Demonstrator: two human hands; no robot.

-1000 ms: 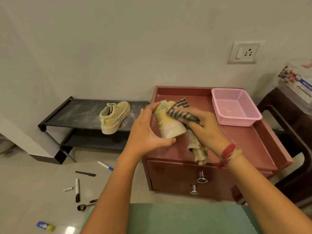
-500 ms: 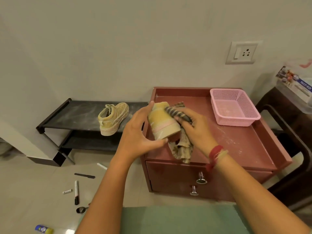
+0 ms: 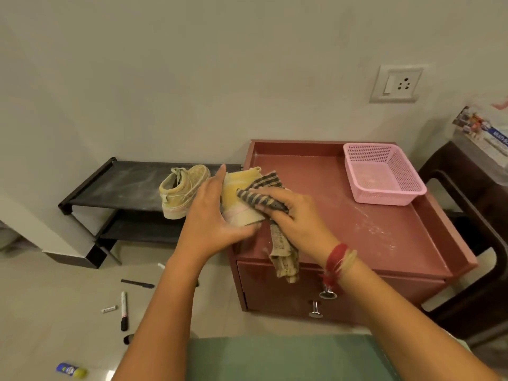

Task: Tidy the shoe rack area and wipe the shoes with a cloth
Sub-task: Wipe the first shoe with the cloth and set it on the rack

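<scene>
Left hand [image 3: 209, 224] is gripping shoe [image 3: 237, 200] at cabinet's [image 3: 357, 213] 9 o'clock edge; right hand [image 3: 295, 217] is clutching cloth [image 3: 261, 194] against it. Shoe's looking light, upper soft, so I'd be holding by the stiff sole.

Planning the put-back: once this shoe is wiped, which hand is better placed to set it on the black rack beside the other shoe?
Left, probably. The left hand grips the held shoe, and the rack with the other shoe lies to that side. The right hand is busy holding the cloth.
</scene>
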